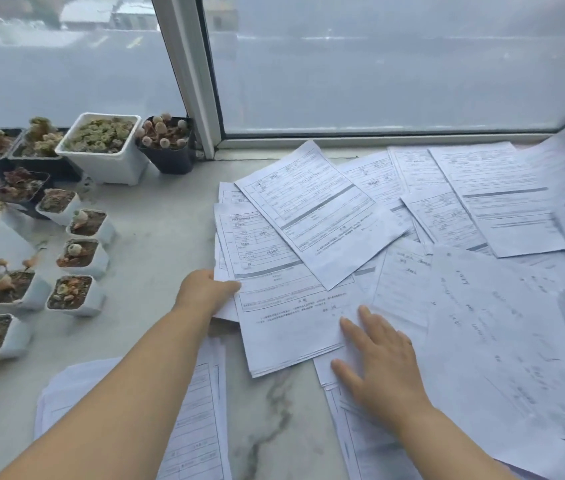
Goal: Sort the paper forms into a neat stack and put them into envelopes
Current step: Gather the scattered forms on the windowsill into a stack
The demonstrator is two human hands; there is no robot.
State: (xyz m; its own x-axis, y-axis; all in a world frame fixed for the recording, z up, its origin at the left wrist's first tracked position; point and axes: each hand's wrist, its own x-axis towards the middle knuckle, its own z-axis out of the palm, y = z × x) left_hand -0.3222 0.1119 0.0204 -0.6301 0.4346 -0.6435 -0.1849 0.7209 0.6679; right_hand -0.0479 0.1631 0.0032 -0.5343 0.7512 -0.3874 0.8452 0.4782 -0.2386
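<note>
Print on forms unreadable; left hand grips one sheet's edge, right hand lies flat.

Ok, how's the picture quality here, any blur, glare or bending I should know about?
Head view: soft, even daylight from the window, no hard shadows or glare; the wide lens bows the window frame; print on the paper forms is too blurred to read; the street outside is hazy.

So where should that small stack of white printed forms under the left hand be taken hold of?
Probably at the small stack of white printed forms left edge, from the left: that edge overhangs lower sheets, so fingers can slip beneath. The left hand already pinches there; the right hand lies flat nearby.
</note>
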